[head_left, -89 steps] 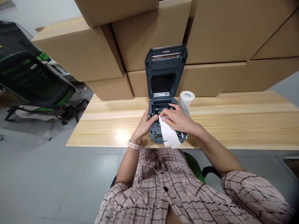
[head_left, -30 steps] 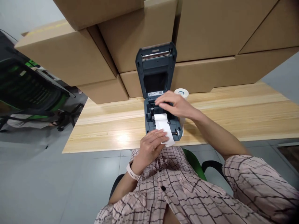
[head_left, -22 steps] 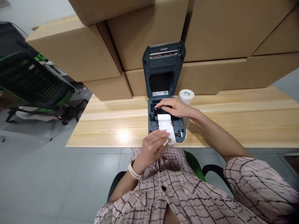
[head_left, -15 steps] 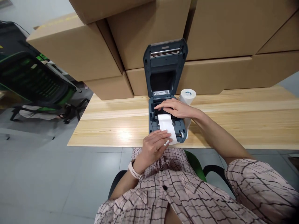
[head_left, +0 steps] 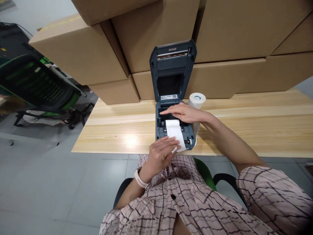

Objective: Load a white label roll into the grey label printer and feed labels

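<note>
A dark grey label printer (head_left: 158, 132) stands on the table with its lid (head_left: 173, 71) raised. White label paper (head_left: 174, 130) runs from its inner compartment over the front edge. My left hand (head_left: 162, 151) is at that front edge, its fingers closed on the loose end of the paper. The thumb is mostly hidden below. My right hand (head_left: 184, 112) reaches in from the right over the roll compartment, palm down with fingers stretched out. It covers most of what lies in the compartment.
A second white paper roll (head_left: 197, 99) stands at the printer's right, a strip hanging from it. Stacked cardboard boxes (head_left: 156, 36) line the back of the wooden table (head_left: 114, 127). An office chair (head_left: 36, 85) is on the left beyond the table.
My right hand has shifted very slightly, its fingertips a little further left over the compartment. My left hand, the paper and the printer look the same.
</note>
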